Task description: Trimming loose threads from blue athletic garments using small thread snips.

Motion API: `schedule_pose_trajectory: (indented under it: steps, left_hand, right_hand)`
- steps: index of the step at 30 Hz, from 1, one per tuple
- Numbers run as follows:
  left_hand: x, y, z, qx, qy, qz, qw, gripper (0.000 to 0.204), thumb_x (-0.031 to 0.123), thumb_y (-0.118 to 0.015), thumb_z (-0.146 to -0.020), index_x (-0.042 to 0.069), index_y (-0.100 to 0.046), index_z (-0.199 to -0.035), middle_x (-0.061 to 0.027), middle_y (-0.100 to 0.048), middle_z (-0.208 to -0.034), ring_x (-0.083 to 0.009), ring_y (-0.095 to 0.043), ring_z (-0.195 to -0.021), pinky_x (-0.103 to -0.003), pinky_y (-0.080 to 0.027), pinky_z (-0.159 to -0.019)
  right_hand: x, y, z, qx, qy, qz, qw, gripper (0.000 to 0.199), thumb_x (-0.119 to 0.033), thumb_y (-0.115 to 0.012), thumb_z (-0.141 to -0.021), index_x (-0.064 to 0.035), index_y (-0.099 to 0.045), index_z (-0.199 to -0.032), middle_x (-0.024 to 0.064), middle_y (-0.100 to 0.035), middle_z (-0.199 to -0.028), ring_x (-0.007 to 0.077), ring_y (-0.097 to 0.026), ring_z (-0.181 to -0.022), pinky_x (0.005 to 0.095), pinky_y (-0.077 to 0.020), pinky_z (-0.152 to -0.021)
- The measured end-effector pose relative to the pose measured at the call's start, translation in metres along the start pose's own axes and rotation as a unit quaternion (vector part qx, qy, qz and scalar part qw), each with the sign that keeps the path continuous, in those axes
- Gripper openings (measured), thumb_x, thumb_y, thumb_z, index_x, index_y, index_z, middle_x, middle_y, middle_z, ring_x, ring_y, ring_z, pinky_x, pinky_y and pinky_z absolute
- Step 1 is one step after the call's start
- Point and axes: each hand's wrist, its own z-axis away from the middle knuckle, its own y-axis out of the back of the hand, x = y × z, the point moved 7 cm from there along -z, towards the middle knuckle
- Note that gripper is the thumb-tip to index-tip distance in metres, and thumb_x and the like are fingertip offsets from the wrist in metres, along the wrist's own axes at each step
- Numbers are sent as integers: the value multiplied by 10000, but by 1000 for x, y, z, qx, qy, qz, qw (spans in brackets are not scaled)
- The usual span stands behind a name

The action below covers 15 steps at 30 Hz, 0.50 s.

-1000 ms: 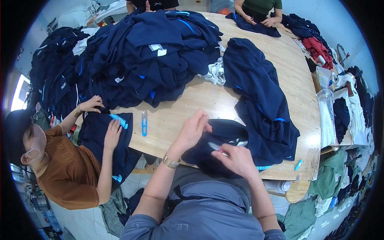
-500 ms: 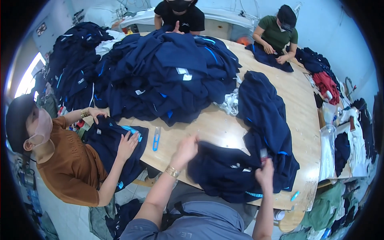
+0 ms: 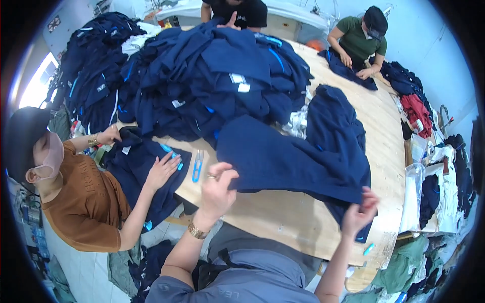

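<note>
A navy garment [image 3: 288, 156] is stretched out in front of me, its near edge raised off the table. My left hand [image 3: 218, 189] is at its near left corner, fingers curled in against the cloth edge. At the near right corner is my right hand [image 3: 359, 212], its fingers bent together on the hem and slightly blurred. Under and beyond the right end lies another heap of navy cloth [image 3: 336, 113]. Left of my left hand, blue-handled thread snips [image 3: 197, 166] lie on the table.
A tall pile of navy garments [image 3: 187, 76] covers the far left of the wooden table [image 3: 386, 166]. A co-worker in brown [image 3: 86, 202] handles navy cloth at my left. Two more people work across the table. A small turquoise tool [image 3: 369, 249] lies near the right edge.
The navy garment has gone from bunched at the table's near edge to spread out farther away. My hands have moved apart, the left one leftward and the right one rightward.
</note>
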Motion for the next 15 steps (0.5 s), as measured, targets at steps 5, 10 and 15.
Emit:
schedule_pose_trajectory:
  steps: [5, 10, 15]
  left_hand:
    - [-52, -46, 87, -222, 170, 33, 960, 421, 141, -756, -660, 56, -500, -982, -120, -530, -957, -263, -582, -819, -332, -501, -648]
    - [-94, -41, 115, -122, 373, 114, 913, 431, 277, -704, -776, 3, -492, -1031, -137, -566, -923, -198, -594, -748, -305, -502, -636]
    - [-130, -71, 137, -92, 497, 266, 821, 445, 322, -602, -868, -39, -481, -1100, -125, -615, -905, -162, -603, -738, -261, -500, -645]
  right_hand:
    - [89, -8, 115, -192, -136, 220, 947, 305, 22, -549, -605, -17, -410, -873, 90, -399, -830, 207, -469, -785, 312, -396, -660]
    - [107, 9, 130, -180, -303, -86, 932, 427, 79, -543, -683, -38, -383, -1061, 44, -429, -1017, 127, -430, -885, 233, -376, -823]
    - [120, 9, 102, -112, -314, 25, 942, 255, -83, -646, -824, -56, -422, -943, -15, -475, -799, 58, -453, -745, 201, -392, -694]
